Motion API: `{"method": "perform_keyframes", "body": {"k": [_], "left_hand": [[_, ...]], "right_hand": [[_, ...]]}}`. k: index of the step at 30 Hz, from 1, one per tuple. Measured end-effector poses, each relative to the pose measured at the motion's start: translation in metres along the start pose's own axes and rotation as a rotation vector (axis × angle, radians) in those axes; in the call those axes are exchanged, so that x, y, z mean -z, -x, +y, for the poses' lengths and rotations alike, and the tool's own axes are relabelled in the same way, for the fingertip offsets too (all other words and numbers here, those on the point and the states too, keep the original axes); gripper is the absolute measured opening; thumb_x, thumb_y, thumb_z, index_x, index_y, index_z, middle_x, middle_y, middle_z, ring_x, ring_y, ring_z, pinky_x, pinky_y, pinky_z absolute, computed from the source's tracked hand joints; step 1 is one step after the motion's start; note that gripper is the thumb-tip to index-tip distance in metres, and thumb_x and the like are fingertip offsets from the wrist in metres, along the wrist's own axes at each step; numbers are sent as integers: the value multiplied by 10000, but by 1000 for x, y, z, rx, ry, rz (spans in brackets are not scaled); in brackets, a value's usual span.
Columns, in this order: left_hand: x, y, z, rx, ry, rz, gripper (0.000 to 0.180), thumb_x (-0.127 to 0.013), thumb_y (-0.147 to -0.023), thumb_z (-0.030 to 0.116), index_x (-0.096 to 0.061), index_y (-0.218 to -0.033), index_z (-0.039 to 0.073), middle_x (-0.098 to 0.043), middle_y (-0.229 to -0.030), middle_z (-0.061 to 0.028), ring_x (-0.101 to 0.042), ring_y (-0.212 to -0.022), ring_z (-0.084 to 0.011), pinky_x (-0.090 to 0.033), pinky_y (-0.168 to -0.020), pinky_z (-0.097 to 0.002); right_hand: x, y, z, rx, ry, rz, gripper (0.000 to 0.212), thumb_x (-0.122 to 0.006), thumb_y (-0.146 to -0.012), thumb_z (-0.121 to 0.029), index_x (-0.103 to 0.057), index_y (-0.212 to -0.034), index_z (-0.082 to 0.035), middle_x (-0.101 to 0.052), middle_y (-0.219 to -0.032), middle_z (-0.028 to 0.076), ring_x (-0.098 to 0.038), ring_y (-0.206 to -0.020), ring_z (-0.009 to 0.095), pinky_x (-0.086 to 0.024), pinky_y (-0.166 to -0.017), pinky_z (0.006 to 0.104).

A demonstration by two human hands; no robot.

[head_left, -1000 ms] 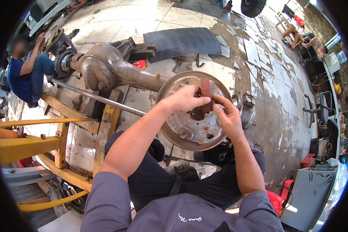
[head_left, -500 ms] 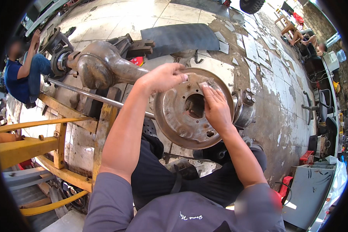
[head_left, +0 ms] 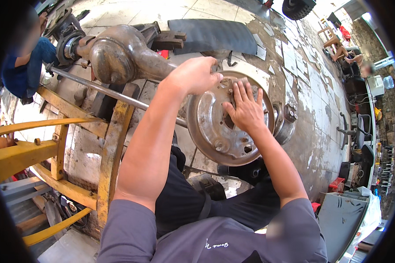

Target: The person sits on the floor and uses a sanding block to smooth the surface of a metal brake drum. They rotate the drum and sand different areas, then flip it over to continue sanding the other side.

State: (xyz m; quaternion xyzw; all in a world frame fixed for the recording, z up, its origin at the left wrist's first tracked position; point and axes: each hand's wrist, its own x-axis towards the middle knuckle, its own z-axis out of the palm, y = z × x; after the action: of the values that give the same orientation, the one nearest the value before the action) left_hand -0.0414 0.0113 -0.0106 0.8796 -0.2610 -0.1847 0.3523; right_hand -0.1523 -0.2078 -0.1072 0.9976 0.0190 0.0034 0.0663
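Observation:
A round, worn metal brake backing plate [head_left: 206, 127] with bolt holes and a raised rim stands tilted in front of me, above my knees. My left hand [head_left: 198, 75] grips its upper left edge, thumb toward the face and fingers curled over the rim. Flat against the plate's face lies my right hand [head_left: 245, 105], fingers spread and pointing away from me, covering most of the centre hole. Behind the plate on the right shows part of a metal hub [head_left: 287, 118]. A rusty axle housing [head_left: 118, 52] extends from the plate toward the far left.
A long steel rod [head_left: 105, 93] runs below the housing. On the left stands a yellow metal frame [head_left: 112, 162]. A person in blue [head_left: 19, 74] sits at the far left. Beyond the plate lies a dark curved panel [head_left: 213, 36]; a grey cabinet [head_left: 340, 219] stands at the right.
My right hand has turned flatter, with its fingers spreading over the plate's centre. My left hand has shifted right and away along the upper rim. The view has swung slightly.

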Motion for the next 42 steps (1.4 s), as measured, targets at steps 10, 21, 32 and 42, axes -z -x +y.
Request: {"method": "perform_keyframes", "body": {"k": [10, 21, 32, 42], "left_hand": [[12, 1, -3, 282, -271, -173, 605, -622, -971, 370, -504, -1440, 7, -605, -1377, -209, -571, -1291, -328, -460, -1078, -415], [10, 1, 2, 297, -285, -253, 623, -629, -968, 381, -494, -1451, 13, -593, -1394, -210, -565, -1301, -324, -451, -1090, -414], [13, 6, 5, 329, -280, -282, 632, -625, -973, 395, -491, -1446, -3, -601, -1379, -215, -567, -1296, -330, -458, -1080, -420], [15, 15, 9, 308, -273, -322, 628, -616, -977, 389, -482, -1461, 12, -598, -1385, -209, -564, -1300, -328, -452, -1089, -426]], "right_hand": [[7, -5, 5, 44, 53, -72, 883, -290, -991, -696, -270, -1595, -52, -267, -1662, 123, -185, -1554, 282, -29, -1238, 594], [8, -3, 7, 92, 12, -43, 889, -327, -988, -690, -292, -1579, -27, -274, -1653, 155, -207, -1548, 295, -59, -1233, 609], [4, 13, 13, 136, 21, -63, 933, -339, -965, -725, -272, -1584, -30, -257, -1658, 158, -204, -1547, 301, -63, -1232, 604], [9, 13, 8, 149, 40, -83, 958, -356, -959, -723, -263, -1580, 1, -256, -1652, 186, -202, -1547, 319, -57, -1231, 608]]}}
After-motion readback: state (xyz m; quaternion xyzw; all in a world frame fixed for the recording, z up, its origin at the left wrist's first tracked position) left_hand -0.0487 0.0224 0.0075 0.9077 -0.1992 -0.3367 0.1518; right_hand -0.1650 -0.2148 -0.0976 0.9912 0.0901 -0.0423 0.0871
